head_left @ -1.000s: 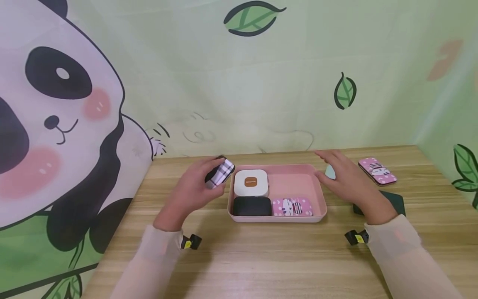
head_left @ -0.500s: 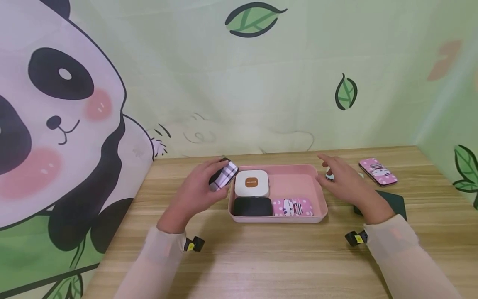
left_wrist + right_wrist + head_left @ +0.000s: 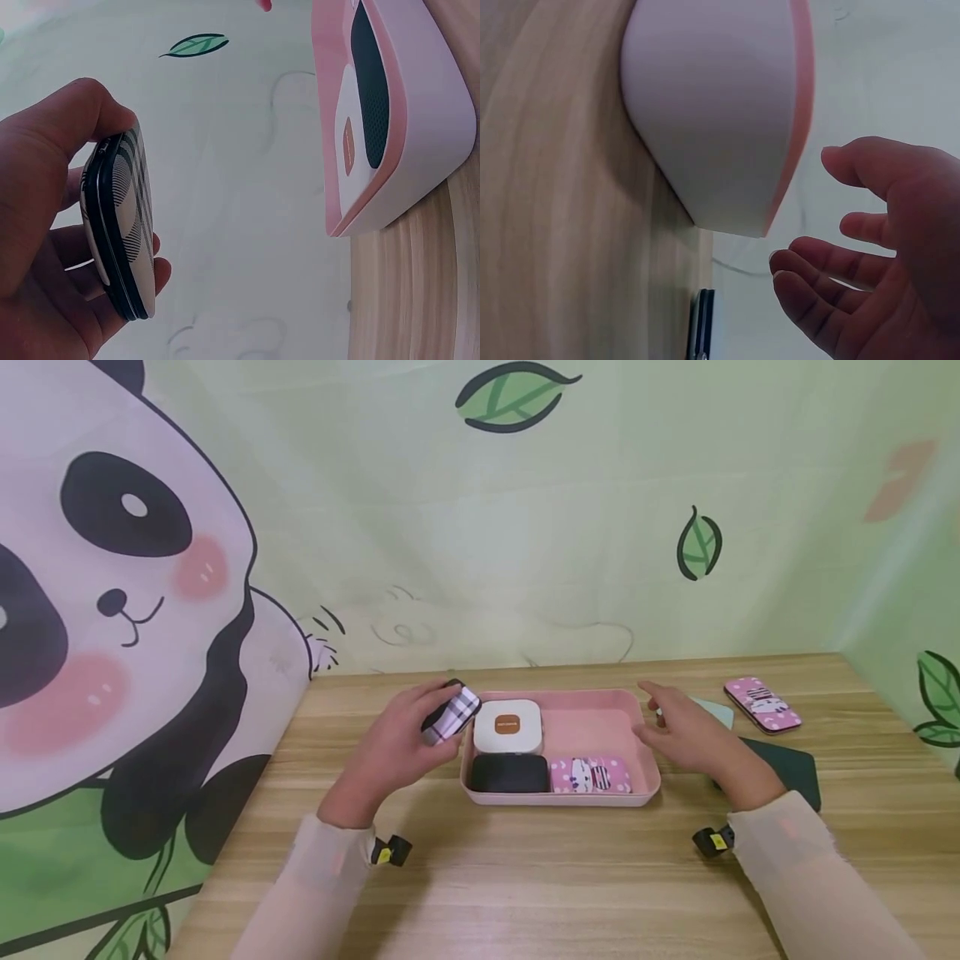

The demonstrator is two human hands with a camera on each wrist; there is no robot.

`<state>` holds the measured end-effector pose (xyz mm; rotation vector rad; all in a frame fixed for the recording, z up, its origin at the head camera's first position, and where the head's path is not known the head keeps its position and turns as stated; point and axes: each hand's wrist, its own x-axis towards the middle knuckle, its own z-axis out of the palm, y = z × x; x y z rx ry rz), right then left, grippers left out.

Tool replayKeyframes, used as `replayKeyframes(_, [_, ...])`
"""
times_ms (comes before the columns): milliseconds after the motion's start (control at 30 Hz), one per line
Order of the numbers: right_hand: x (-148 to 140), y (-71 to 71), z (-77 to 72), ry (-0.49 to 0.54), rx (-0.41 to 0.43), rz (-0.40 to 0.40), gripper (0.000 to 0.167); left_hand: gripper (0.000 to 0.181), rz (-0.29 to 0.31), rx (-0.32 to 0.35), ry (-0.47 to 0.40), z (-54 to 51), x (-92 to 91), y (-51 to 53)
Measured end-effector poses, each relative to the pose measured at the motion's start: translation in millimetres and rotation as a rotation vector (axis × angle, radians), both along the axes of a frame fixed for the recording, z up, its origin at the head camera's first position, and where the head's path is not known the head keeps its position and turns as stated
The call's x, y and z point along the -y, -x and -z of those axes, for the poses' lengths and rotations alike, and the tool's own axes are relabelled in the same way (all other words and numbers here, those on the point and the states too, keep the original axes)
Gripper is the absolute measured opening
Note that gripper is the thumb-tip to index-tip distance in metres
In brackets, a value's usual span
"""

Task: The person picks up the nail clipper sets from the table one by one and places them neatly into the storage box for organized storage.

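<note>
My left hand grips a small plaid case between thumb and fingers, raised at the left end of the pink tray. The left wrist view shows this case closed, with dark edges. Over the tray's right end, my right hand hovers with relaxed, slightly bent fingers and nothing in them; the right wrist view shows the hand apart from the tray wall. Inside the tray lie a white case with a brown label, a black case and a pink cartoon case.
Behind my right hand a mint case lies on the wooden table, partly covered. Another pink cartoon case lies farther right. A dark green case sits partly under the right wrist. A panda-print curtain stands behind the table.
My left hand has shifted slightly right with the plaid case, closer to the tray. My right hand has lowered a little, and more of the mint case shows behind it.
</note>
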<state>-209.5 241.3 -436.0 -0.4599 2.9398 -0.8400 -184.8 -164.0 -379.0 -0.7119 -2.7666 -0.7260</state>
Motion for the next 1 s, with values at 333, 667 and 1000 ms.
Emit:
replayKeyframes(333, [-3,5.0,11.7,-0.052,0.027,-0.039,0.076,0.062,0.013,0.008,0.005,0.7,0.0,0.0])
replayKeyframes(667, [-1,3.6,19.5,-0.085,0.064,-0.089,0.071,0.062,0.012,0.030,0.009,1.0,0.6,-0.2])
replayKeyframes(1000, [4,-0.8,21.8,-0.117,0.090,-0.068,0.073,0.062,0.013,0.008,0.012,2.8,2.4,0.2])
